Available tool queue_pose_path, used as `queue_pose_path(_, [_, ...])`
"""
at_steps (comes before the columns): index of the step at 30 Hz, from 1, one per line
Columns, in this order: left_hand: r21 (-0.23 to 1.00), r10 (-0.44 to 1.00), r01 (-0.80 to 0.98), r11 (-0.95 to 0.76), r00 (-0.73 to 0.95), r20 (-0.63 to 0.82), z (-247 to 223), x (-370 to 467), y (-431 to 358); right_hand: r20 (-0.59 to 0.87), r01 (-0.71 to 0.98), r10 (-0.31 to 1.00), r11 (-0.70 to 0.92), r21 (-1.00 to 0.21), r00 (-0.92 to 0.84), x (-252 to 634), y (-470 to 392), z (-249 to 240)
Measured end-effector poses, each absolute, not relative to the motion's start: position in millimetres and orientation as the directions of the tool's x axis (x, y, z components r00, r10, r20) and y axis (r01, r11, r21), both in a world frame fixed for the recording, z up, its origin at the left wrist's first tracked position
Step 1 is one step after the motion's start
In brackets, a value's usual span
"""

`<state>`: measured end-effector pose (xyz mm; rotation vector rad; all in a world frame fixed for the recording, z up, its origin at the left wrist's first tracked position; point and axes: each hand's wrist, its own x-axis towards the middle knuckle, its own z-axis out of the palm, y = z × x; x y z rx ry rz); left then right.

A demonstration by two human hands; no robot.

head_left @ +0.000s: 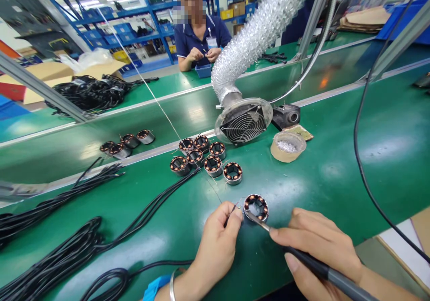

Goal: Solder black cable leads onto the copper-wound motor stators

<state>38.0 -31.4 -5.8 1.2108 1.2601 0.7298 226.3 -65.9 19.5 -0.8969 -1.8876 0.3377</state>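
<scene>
My left hand [218, 238] is closed in a pinch on thin wire ends beside a ring-shaped motor stator [257, 199] with copper windings. A black cable [161, 263] runs under my left wrist; whether it joins the pinched wires is hidden. Thin solder wire [161, 105] hangs diagonally from above and runs down towards my left fingers. My right hand [319, 242] grips a soldering iron [311, 261] with a dark handle. Its metal tip lies over the stator's near left rim; exact contact is hard to make out.
Several stators [212, 165] stand behind my left hand. Bundled black cables [63, 256] cover the left side. A fan-type fume extractor [247, 124] on a silver duct, an iron stand [287, 115] and a round tub [287, 148] are beyond. A co-worker [201, 41] sits opposite.
</scene>
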Motion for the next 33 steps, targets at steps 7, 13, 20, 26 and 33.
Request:
queue_pose_path(7, [0.942,0.93,0.219,0.253,0.213,-0.299,-6.6,37.5,-31.2,0.689,0.45,0.685,0.705,-0.548,-0.235,228.0,-68.0,13.9])
queue_pose_path(13, [0.932,0.921,0.215,0.29,0.203,-0.334,-4.9,39.0,-30.7,0.709,0.471,0.685,0.687,-0.554,-0.167,239.4,-65.1,20.5])
queue_pose_path(20, [0.938,0.924,0.204,0.281,0.205,-0.321,-6.5,38.8,-31.3,0.798,0.883,0.601,0.353,-0.308,0.038,285.6,-22.6,-11.7])
queue_pose_path(26, [0.94,0.926,0.206,0.272,0.209,-0.313,-7.7,39.0,-31.9,0.689,0.879,0.717,0.259,-0.399,0.102,297.3,-17.5,-26.8])
queue_pose_path(33, [0.942,0.925,0.176,0.285,0.205,-0.318,-9.2,37.7,-31.2,0.655,0.527,0.755,0.561,-0.638,-0.01,255.6,-23.6,-6.6])
